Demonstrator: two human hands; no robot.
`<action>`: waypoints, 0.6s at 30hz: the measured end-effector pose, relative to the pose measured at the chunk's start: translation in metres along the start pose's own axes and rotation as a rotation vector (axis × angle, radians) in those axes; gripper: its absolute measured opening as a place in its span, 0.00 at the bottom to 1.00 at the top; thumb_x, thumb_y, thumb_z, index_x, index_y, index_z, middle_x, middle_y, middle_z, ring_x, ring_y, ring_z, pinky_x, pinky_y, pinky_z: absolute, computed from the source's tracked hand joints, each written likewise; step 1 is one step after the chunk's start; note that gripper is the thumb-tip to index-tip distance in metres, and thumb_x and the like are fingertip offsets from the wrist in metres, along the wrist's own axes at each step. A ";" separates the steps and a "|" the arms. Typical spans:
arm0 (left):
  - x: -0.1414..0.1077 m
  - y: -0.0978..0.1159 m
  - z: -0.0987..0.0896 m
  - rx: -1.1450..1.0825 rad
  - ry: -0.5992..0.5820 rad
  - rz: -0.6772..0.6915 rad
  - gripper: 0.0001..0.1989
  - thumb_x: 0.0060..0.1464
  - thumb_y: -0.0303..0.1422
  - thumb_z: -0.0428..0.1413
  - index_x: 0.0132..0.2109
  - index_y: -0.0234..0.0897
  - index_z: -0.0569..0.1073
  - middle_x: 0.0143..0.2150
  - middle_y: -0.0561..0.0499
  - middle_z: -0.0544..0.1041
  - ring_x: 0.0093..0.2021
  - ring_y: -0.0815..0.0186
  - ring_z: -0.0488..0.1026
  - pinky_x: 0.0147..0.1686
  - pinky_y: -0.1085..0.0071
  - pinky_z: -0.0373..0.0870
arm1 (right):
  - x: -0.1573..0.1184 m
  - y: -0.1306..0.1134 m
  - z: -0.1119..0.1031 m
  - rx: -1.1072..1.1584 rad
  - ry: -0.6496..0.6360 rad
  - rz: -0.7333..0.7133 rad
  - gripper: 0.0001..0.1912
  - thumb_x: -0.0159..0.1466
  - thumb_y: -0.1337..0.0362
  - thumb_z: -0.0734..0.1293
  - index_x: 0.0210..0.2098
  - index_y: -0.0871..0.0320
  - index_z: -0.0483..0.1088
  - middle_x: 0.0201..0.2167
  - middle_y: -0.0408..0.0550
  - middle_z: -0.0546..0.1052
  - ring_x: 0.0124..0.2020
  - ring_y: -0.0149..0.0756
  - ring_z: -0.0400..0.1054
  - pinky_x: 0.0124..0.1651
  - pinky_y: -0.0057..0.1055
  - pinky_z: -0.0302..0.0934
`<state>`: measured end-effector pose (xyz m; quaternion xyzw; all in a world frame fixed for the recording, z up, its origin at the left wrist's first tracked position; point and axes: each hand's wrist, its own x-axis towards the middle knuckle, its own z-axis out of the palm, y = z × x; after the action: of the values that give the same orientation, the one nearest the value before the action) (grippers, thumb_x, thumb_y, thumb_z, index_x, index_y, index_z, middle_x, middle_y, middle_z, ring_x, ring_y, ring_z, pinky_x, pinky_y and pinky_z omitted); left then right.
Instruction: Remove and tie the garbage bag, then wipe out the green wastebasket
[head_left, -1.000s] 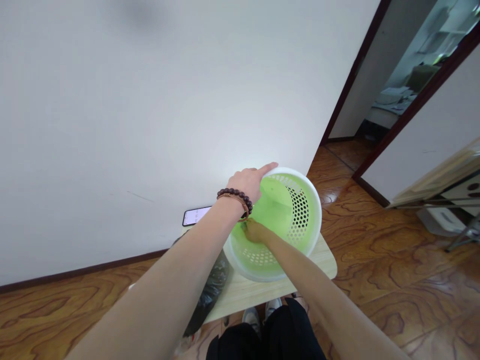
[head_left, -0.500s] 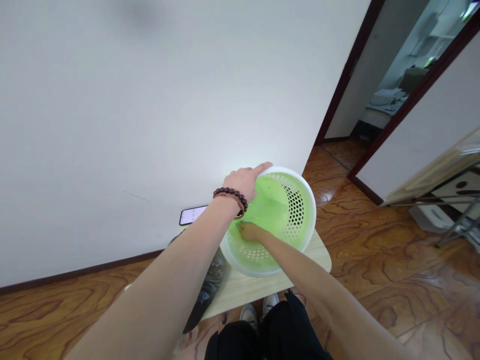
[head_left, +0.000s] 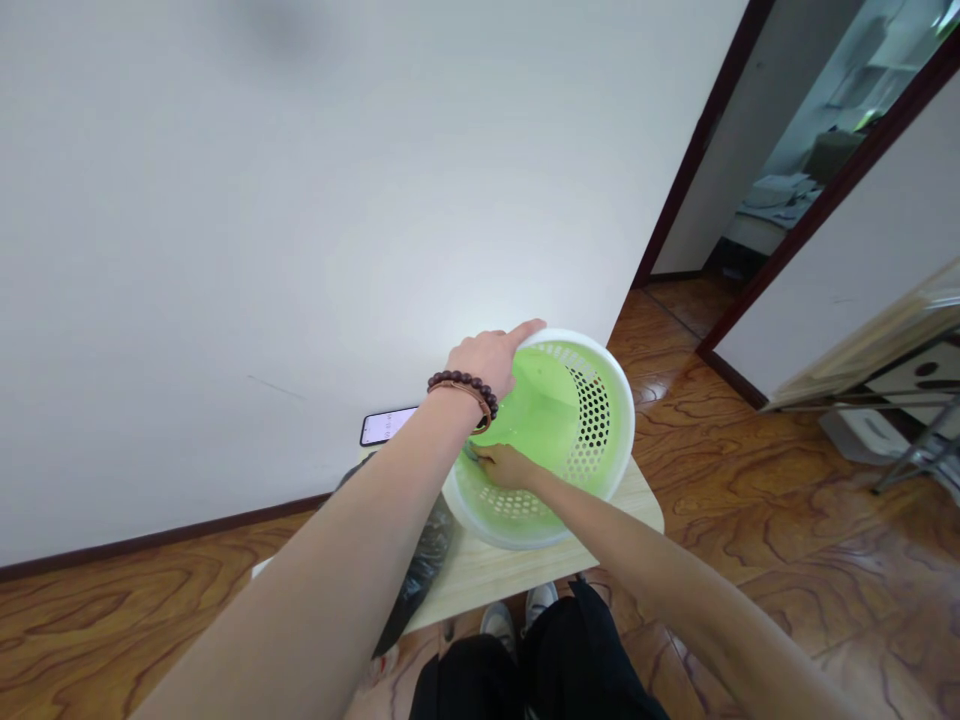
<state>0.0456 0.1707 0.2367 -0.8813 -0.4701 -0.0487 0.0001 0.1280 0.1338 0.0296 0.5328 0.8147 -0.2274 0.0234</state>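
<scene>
A green basket (head_left: 551, 410) with a white rim and rows of holes stands on a light wooden table (head_left: 480, 580). My left hand (head_left: 487, 362), with a beaded bracelet at the wrist, is closed on the basket's far left rim, its index finger lying along the edge. Inside the basket, near its left wall, is my right hand (head_left: 506, 467). Its fingers are closed on something small and greyish that I cannot make out, partly hidden below my left wrist.
A phone (head_left: 386, 425) with a lit screen lies left of the basket. A black plastic bag (head_left: 424, 565) is beside the basket, partly behind my left arm. The white wall (head_left: 300, 200) rises behind the table. A doorway stands at the right.
My right hand has shifted slightly inside the basket, and a bit more of the greyish thing at its fingertips shows. My left hand stays on the rim.
</scene>
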 end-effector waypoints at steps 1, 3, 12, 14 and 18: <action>0.000 -0.001 0.000 0.001 -0.002 -0.002 0.38 0.51 0.25 0.47 0.66 0.59 0.46 0.45 0.48 0.75 0.39 0.60 0.73 0.39 0.64 0.67 | -0.004 0.001 -0.002 0.009 0.000 -0.011 0.21 0.63 0.70 0.56 0.53 0.52 0.68 0.46 0.45 0.76 0.44 0.38 0.70 0.48 0.33 0.62; -0.001 -0.002 0.000 0.003 -0.002 -0.003 0.38 0.52 0.25 0.47 0.66 0.59 0.46 0.45 0.48 0.75 0.39 0.60 0.73 0.38 0.64 0.67 | -0.017 0.013 -0.009 -0.003 -0.004 0.034 0.19 0.63 0.69 0.57 0.51 0.53 0.69 0.44 0.48 0.77 0.43 0.40 0.71 0.48 0.33 0.62; -0.006 0.002 -0.002 0.016 0.025 -0.032 0.38 0.50 0.25 0.49 0.65 0.59 0.48 0.45 0.49 0.75 0.40 0.60 0.73 0.39 0.66 0.68 | 0.001 -0.009 -0.009 -0.036 0.041 0.147 0.16 0.62 0.71 0.58 0.46 0.59 0.72 0.45 0.54 0.76 0.45 0.42 0.70 0.49 0.34 0.58; -0.007 0.003 -0.003 0.037 0.017 -0.057 0.38 0.50 0.25 0.49 0.65 0.58 0.48 0.44 0.49 0.76 0.40 0.61 0.73 0.39 0.68 0.68 | 0.009 -0.018 -0.006 0.005 0.051 0.076 0.17 0.65 0.68 0.55 0.48 0.57 0.71 0.46 0.49 0.76 0.45 0.40 0.70 0.46 0.31 0.59; -0.008 0.005 -0.004 0.043 0.014 -0.069 0.38 0.51 0.25 0.49 0.65 0.57 0.48 0.44 0.49 0.76 0.40 0.61 0.74 0.39 0.68 0.68 | 0.004 0.012 -0.011 -0.050 -0.001 0.138 0.13 0.62 0.70 0.61 0.43 0.61 0.73 0.43 0.56 0.76 0.49 0.44 0.67 0.53 0.36 0.55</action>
<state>0.0450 0.1608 0.2400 -0.8640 -0.5010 -0.0447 0.0208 0.1391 0.1453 0.0348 0.5871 0.7814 -0.2050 0.0527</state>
